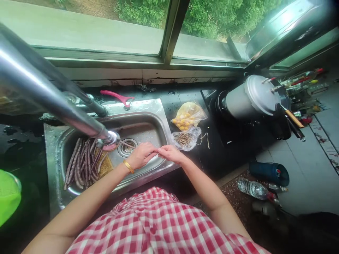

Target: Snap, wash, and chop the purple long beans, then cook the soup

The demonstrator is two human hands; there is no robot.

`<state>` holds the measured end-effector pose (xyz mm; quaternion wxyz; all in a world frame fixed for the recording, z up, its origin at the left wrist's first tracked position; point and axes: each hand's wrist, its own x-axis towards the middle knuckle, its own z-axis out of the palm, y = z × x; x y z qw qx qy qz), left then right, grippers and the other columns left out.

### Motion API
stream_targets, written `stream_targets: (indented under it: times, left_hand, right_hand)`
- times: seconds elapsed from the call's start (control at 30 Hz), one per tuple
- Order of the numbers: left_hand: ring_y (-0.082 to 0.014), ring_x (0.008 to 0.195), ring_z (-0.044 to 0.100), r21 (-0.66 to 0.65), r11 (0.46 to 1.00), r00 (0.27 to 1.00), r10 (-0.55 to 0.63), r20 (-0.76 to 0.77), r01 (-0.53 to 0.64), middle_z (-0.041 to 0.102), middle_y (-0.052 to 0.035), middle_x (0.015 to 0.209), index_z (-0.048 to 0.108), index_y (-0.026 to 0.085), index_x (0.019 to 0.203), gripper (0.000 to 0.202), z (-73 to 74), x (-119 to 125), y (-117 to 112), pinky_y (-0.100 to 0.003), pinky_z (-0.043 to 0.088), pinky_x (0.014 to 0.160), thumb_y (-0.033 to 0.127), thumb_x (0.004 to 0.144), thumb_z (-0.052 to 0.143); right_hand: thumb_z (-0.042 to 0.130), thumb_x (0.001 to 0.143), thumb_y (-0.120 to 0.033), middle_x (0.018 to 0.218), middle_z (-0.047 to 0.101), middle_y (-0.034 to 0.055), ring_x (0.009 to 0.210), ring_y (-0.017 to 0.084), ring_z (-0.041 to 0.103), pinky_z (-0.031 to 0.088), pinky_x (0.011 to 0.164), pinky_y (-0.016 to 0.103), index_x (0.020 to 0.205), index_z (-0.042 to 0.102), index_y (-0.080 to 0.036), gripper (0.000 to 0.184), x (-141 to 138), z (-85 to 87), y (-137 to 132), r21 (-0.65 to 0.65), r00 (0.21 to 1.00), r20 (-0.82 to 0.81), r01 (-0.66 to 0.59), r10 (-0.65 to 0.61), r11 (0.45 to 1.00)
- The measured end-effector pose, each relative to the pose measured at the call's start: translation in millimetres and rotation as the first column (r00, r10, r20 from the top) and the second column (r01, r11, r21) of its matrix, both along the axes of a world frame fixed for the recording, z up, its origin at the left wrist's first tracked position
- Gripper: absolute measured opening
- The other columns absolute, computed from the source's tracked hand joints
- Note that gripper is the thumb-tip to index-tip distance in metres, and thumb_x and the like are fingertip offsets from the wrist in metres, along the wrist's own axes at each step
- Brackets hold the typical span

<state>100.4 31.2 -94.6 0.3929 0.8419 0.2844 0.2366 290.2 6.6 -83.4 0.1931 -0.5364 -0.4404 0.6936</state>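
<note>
My left hand (141, 156), with a gold bracelet on its wrist, is closed on a thin purplish long bean (126, 144). One end of the bean sticks out to the left over the drain. My right hand (169, 154) pinches at the other end, its fingertips meeting those of the left hand above the sink's right side. In the left part of the steel sink (162, 106) lies a pile of purple long beans (83, 162). Beside the pile is a yellowish-brown piece (106, 164), partly hidden by the faucet and my forearm.
A chrome faucet (79, 109) crosses the upper left. Behind the sink lies a pink peeler (116, 96). A bag of yellow pieces (186, 118) and a bag of small brown pieces (184, 139) sit on the right. A pressure cooker (246, 97) and plastic bottles (253, 188) are further right.
</note>
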Motion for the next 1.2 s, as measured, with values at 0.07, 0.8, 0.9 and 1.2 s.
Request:
stream_targets:
  times: [0.07,0.8,0.9,1.2]
  left_hand:
    - [-0.0159,0.076,0.049,0.046,0.999,1.000,-0.007,-0.012,0.008,0.060,-0.0055,0.077,0.062,0.017,0.084,0.021,5.9,-2,-4,-0.029,0.037,0.072,0.025,0.087,0.043]
    - [-0.0050,0.054,0.051,-0.925,0.071,0.276,0.943,0.184,0.373,0.054,0.0004,0.065,0.057,0.013,0.085,0.019,56.6,-10,1,-0.015,0.042,0.049,0.016,0.089,0.039]
    - [-0.0050,0.052,0.050,-0.915,0.123,0.200,0.956,0.213,0.383,0.052,0.0005,0.063,0.056,0.013,0.084,0.025,49.1,-17,7,-0.015,0.040,0.047,0.015,0.091,0.033]
    - [-0.0096,0.067,0.054,-0.927,0.301,0.283,0.930,0.234,-0.224,0.055,-0.0037,0.073,0.056,0.015,0.087,0.020,27.9,-42,13,-0.023,0.046,0.066,0.017,0.088,0.036]
  right_hand:
    - [0.059,0.071,-0.053,0.053,0.046,-0.0052,0.044,0.004,0.030,0.019,0.042,0.020,0.065,0.056,-0.013,0.040,-2,7.3,-4,0.007,0.998,0.008,-0.054,0.054,0.999]
    - [0.059,0.072,-0.042,0.063,0.053,-0.0015,0.047,0.006,0.044,0.034,0.040,0.017,0.079,0.063,-0.014,0.030,-31,-25.0,-68,-0.129,0.914,-0.321,0.219,-0.249,0.967]
    - [0.060,0.071,-0.049,0.058,0.051,-0.0017,0.044,0.005,0.042,0.030,0.038,0.017,0.074,0.063,-0.013,0.037,-29,-23.3,-82,-0.167,0.927,-0.337,0.115,-0.167,0.979]
    - [0.061,0.070,-0.047,0.052,0.046,-0.0037,0.042,0.004,0.035,0.022,0.040,0.017,0.065,0.061,-0.013,0.034,-24,-15.5,-89,-0.158,0.945,-0.289,0.112,-0.155,0.981]
